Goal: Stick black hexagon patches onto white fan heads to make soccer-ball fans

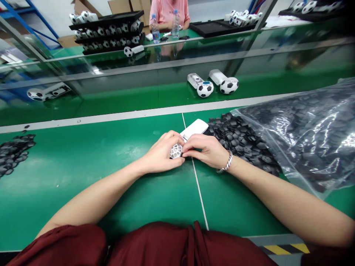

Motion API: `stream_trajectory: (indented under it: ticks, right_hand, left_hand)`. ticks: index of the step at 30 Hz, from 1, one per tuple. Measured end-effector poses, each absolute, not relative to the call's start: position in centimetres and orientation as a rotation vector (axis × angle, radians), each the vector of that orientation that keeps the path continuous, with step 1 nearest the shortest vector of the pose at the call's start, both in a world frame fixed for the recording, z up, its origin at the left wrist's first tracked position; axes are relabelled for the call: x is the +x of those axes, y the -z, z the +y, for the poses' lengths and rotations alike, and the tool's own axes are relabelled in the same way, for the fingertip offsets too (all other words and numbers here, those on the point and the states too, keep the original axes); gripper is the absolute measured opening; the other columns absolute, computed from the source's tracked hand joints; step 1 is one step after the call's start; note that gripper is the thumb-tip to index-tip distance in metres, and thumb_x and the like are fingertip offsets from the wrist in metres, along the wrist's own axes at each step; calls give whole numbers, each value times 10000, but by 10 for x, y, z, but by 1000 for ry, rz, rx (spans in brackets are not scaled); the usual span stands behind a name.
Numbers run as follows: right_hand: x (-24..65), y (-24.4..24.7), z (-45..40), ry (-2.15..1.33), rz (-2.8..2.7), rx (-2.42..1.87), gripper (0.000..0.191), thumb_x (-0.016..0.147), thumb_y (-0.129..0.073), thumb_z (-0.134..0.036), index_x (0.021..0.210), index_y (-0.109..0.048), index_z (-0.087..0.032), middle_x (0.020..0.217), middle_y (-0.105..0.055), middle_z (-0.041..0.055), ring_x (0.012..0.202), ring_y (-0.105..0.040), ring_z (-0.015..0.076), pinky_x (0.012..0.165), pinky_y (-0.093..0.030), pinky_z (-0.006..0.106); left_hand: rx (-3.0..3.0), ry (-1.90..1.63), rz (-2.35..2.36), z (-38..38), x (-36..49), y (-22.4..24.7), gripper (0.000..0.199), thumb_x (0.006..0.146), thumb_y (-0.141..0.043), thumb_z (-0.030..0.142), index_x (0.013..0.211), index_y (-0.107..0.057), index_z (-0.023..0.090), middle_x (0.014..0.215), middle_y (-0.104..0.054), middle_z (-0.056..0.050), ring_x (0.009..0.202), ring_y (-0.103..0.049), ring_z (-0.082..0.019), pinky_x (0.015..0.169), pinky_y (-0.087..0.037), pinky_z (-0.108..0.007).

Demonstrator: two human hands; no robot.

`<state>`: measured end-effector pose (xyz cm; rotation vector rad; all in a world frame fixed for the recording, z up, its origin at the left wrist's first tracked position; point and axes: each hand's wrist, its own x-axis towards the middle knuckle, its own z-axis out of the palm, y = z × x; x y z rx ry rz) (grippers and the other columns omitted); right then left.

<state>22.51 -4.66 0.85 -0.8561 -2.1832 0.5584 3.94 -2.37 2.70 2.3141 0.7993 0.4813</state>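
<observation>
At the far left edge of the green bench a small heap of black patches is lying loose on the surface. Beyond it, on the conveyor belt running along the bench's far edge, a football-headed toy is lying on its side.

Near the middle of the bench, the left hand is curling around a white ball-shaped shell with a lattice of open cells, its fingers closed about the shell from the left and above. The shell is sitting at the end of a white handle that is pointing away toward the belt. The right hand is touching the shell from the other side, fingertips pinched together against it; it may be pressing a black patch there, though the piece is too hidden to be sure. A silver bracelet is circling the right wrist.

Just right of the hands, a larger spread of black patches is spilling from a clear plastic bag that is covering the bench's right edge. On the belt behind, two finished football toys are lying side by side.

Across the belt, a person in a pink shirt is sitting behind two water bottles, with black trays of footballs stacked to their side.
</observation>
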Motion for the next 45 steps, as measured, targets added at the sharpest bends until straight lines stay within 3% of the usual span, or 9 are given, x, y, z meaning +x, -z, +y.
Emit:
stream_trajectory:
  ticks: [17, 22, 26, 29, 35, 38, 45]
  right_hand:
    - [223, -6, -43, -633, -2035, -1115, 228, 711, -669, -339, 634, -543, -164, 651, -548, -11, 602, -490, 101, 557, -387, 220]
    - [232, -6, -42, -514, -2046, -1083, 228, 765, -605, -363, 676, -537, -165, 657, -556, 7, 598, -497, 114, 569, -418, 236]
    - [254, 2, -39, 43, -2161, -1330, 243, 824, -503, -375, 887, -573, -151, 923, -607, 118, 880, -531, 245, 758, -421, 391]
    - [268, 14, -30, 395, -2148, -1578, 387, 848, -399, -439, 1036, -561, -143, 1166, -522, 201, 1052, -463, 367, 743, -409, 482]
    - [272, 34, -25, 460, -2184, -1649, 472, 871, -301, -440, 1217, -450, -156, 1258, -476, 192, 1125, -446, 359, 775, -403, 484]
    - [273, 39, -23, 381, -2158, -1682, 473, 856, -324, -450, 1211, -444, -162, 1201, -528, 187, 1022, -531, 333, 753, -413, 469]
    - [275, 46, -20, 381, -2178, -1671, 272, 832, -412, -404, 898, -591, -211, 907, -635, 131, 790, -585, 292, 623, -404, 422]
  left_hand:
    - [2378, -516, 838, -28, 43, -26, 206, 663, -556, 155, 854, -494, 201, 974, -519, -19, 951, -472, -187, 872, -373, -340]
    - [2373, -503, 804, -30, 40, -23, 376, 606, -637, 205, 953, -494, 208, 1062, -484, -45, 1031, -433, -226, 923, -363, -381]
    - [2348, -482, 769, -32, 39, -22, 493, 578, -665, 208, 1042, -499, 223, 1135, -454, -68, 1072, -419, -242, 953, -360, -389]
    - [2333, -522, 749, -29, 39, -18, 491, 560, -676, 209, 1025, -516, 214, 1126, -464, -75, 1081, -430, -241, 967, -356, -372]
    - [2252, -611, 776, -27, 38, -9, 498, 543, -675, 244, 1015, -518, 225, 1121, -487, -77, 1096, -442, -250, 966, -356, -391]
    - [2206, -664, 799, -27, 37, -6, 496, 532, -681, 261, 1002, -528, 220, 1086, -514, -69, 1072, -454, -241, 955, -360, -378]
    - [2153, -765, 954, -19, 31, -16, 488, 513, -707, 230, 964, -523, 222, 1018, -522, -48, 985, -473, -231, 890, -392, -376]
